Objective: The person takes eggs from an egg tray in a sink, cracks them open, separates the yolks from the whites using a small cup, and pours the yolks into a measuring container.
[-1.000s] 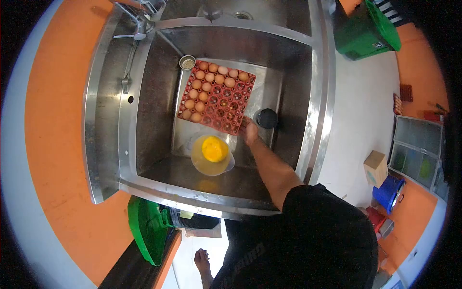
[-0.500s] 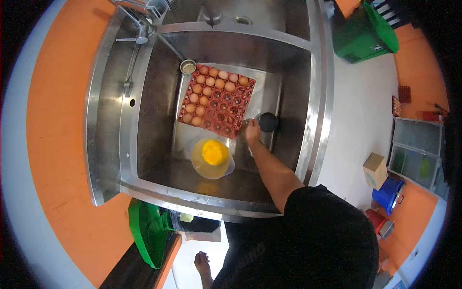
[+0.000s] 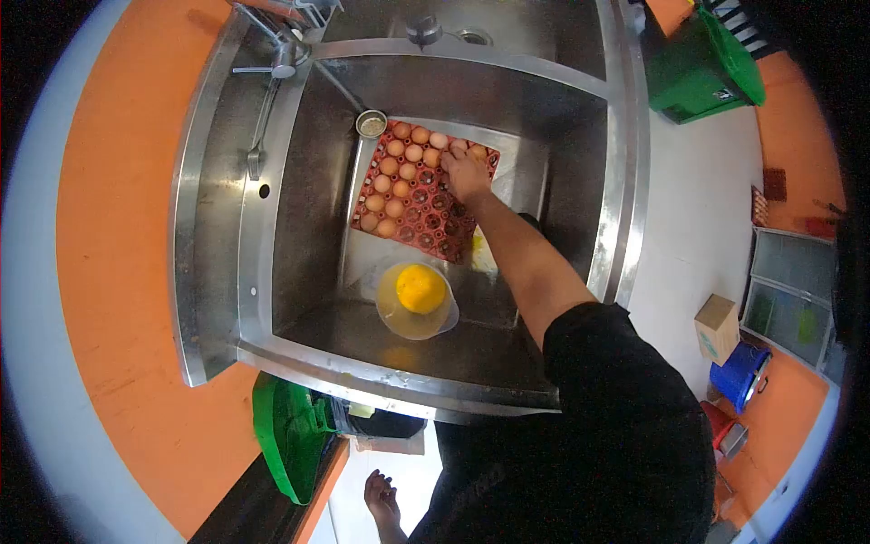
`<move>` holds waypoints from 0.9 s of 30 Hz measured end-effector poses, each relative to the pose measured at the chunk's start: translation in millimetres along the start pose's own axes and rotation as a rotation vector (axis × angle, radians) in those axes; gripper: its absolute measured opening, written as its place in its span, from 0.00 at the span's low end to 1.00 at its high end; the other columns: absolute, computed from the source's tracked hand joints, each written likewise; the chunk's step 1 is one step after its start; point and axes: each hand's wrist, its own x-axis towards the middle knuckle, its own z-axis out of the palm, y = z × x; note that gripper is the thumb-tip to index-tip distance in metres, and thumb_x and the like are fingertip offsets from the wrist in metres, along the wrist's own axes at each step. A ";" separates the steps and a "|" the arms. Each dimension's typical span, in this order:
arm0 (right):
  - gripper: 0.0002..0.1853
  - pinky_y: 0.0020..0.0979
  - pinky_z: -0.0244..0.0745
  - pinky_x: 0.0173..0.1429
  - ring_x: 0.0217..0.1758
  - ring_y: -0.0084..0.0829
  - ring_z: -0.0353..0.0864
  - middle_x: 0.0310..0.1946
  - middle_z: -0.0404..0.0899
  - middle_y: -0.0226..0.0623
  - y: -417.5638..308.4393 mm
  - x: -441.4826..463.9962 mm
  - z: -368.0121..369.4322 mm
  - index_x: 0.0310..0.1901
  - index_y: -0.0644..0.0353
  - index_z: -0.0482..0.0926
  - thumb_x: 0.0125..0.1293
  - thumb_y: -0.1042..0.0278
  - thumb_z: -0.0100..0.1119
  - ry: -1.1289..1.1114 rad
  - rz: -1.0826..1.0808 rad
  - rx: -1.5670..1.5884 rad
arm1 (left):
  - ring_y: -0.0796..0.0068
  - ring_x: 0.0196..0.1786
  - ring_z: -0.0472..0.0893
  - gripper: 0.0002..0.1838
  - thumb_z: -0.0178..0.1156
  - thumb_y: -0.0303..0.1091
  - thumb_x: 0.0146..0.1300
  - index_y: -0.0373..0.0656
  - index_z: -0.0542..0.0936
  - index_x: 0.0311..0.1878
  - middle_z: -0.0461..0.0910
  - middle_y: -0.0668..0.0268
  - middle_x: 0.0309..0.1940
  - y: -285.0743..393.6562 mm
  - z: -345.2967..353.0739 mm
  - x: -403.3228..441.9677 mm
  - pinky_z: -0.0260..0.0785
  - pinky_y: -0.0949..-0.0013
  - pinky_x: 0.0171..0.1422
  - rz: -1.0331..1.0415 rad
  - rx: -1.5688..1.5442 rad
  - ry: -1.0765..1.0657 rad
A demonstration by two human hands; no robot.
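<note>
My right hand (image 3: 466,174) reaches over the red egg tray (image 3: 412,234), its fingers curled around an egg in the upper right part; the fingers mostly hide that egg. Brown eggs (image 3: 382,184) fill the tray's left and upper cells, while cells at the lower right hold none. Below the tray, a translucent jug (image 3: 390,317) stands in the sink with yellow egg yolks (image 3: 420,288) inside. My forearm mostly covers a dark round object (image 3: 529,220). Down by my body hangs my left hand (image 3: 381,495), fingers loosely bent and apart, holding nothing visible.
The steel sink (image 3: 575,181) has high walls around the tray and jug. A small round metal cup (image 3: 371,124) sits at the tray's upper left corner. The faucet (image 3: 284,59) is at upper left. Green bins (image 3: 711,77) stand outside the sink.
My right hand has moved up and left from beside the dark round object to the eggs in the tray. The view has shifted slightly; my left hand still hangs low.
</note>
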 end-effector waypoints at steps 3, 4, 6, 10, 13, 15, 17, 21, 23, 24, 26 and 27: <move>0.14 0.43 0.73 0.58 0.59 0.44 0.73 0.50 0.74 0.41 1.4 4.8 2.4 0.51 0.55 0.73 0.64 0.70 0.50 -0.108 -0.055 -0.077 | 0.74 0.42 0.77 0.26 0.62 0.33 0.61 0.35 0.70 0.61 0.75 0.67 0.38 18.3 20.9 -13.4 0.71 0.73 0.46 0.068 -0.046 -0.043; 0.14 0.44 0.73 0.58 0.59 0.45 0.73 0.50 0.73 0.43 2.1 8.1 1.4 0.51 0.54 0.73 0.63 0.71 0.51 -0.112 -0.077 -0.080 | 0.72 0.44 0.77 0.28 0.63 0.35 0.62 0.35 0.69 0.62 0.74 0.66 0.40 17.2 17.3 -9.3 0.71 0.71 0.50 0.096 -0.052 -0.091; 0.16 0.44 0.73 0.58 0.59 0.46 0.73 0.50 0.73 0.44 1.8 10.8 1.6 0.51 0.55 0.73 0.61 0.73 0.53 -0.061 -0.093 -0.032 | 0.69 0.48 0.76 0.32 0.65 0.39 0.62 0.36 0.66 0.65 0.73 0.65 0.45 20.6 17.1 -2.5 0.71 0.68 0.56 0.153 -0.062 -0.187; 0.22 0.46 0.73 0.59 0.59 0.49 0.72 0.51 0.71 0.49 4.2 8.6 -7.3 0.52 0.58 0.71 0.55 0.74 0.61 -0.044 -0.037 0.126 | 0.70 0.53 0.76 0.35 0.66 0.45 0.63 0.40 0.64 0.67 0.74 0.65 0.48 50.6 50.2 -17.8 0.73 0.66 0.55 0.174 -0.221 -0.108; 0.26 0.43 0.74 0.58 0.57 0.46 0.74 0.51 0.72 0.50 6.7 6.1 -12.4 0.53 0.61 0.71 0.51 0.69 0.67 0.013 0.157 0.338 | 0.71 0.53 0.76 0.31 0.64 0.44 0.64 0.44 0.65 0.66 0.72 0.66 0.57 73.2 54.7 -14.1 0.74 0.67 0.52 0.028 -0.745 -0.446; 0.26 0.40 0.75 0.55 0.53 0.42 0.76 0.50 0.75 0.49 12.3 6.2 -14.6 0.52 0.64 0.72 0.51 0.65 0.69 0.101 0.350 0.594 | 0.70 0.54 0.76 0.31 0.64 0.44 0.65 0.46 0.65 0.66 0.70 0.65 0.63 90.3 66.0 -14.8 0.74 0.67 0.51 0.274 -0.419 -0.521; 0.26 0.36 0.75 0.52 0.48 0.37 0.79 0.47 0.78 0.48 20.3 11.5 -20.4 0.50 0.66 0.74 0.53 0.60 0.70 0.179 0.564 0.926 | 0.70 0.54 0.76 0.33 0.65 0.45 0.64 0.45 0.64 0.67 0.68 0.62 0.66 105.3 89.9 -21.5 0.74 0.67 0.51 0.339 -0.425 -0.502; 0.20 0.30 0.74 0.43 0.38 0.28 0.78 0.38 0.80 0.37 14.5 -16.5 -83.8 0.50 0.69 0.76 0.63 0.61 0.61 0.357 0.700 1.243 | 0.65 0.58 0.75 0.36 0.66 0.44 0.63 0.43 0.62 0.69 0.67 0.56 0.66 131.6 154.3 -32.2 0.74 0.67 0.54 0.391 -0.311 -0.741; 0.20 0.28 0.73 0.42 0.39 0.25 0.78 0.43 0.78 0.35 16.0 -46.2 -137.6 0.58 0.63 0.74 0.66 0.66 0.56 0.103 0.609 1.351 | 0.60 0.61 0.74 0.37 0.65 0.44 0.64 0.42 0.61 0.70 0.67 0.54 0.66 141.9 201.2 -38.1 0.72 0.62 0.61 0.333 -0.287 -0.845; 0.20 0.27 0.73 0.42 0.39 0.25 0.78 0.44 0.77 0.35 0.2 -64.5 -184.1 0.59 0.61 0.74 0.66 0.67 0.55 0.052 0.581 1.357 | 0.58 0.63 0.73 0.37 0.65 0.45 0.64 0.41 0.61 0.70 0.67 0.54 0.66 145.3 230.6 -45.4 0.70 0.59 0.65 0.311 -0.242 -0.865; 0.21 0.27 0.73 0.42 0.40 0.25 0.79 0.46 0.76 0.35 -9.7 -94.5 -220.5 0.61 0.58 0.72 0.67 0.68 0.54 -0.033 0.482 1.367 | 0.56 0.65 0.72 0.34 0.62 0.44 0.67 0.41 0.61 0.70 0.68 0.55 0.65 139.4 279.2 -36.1 0.64 0.54 0.71 0.251 -0.197 -0.994; 0.21 0.26 0.73 0.42 0.40 0.25 0.79 0.47 0.76 0.34 -5.7 -108.7 -223.7 0.62 0.56 0.72 0.67 0.69 0.53 -0.068 0.419 1.371 | 0.56 0.65 0.72 0.32 0.59 0.42 0.69 0.40 0.61 0.70 0.68 0.56 0.65 137.0 307.2 -35.7 0.63 0.54 0.72 0.204 -0.190 -0.995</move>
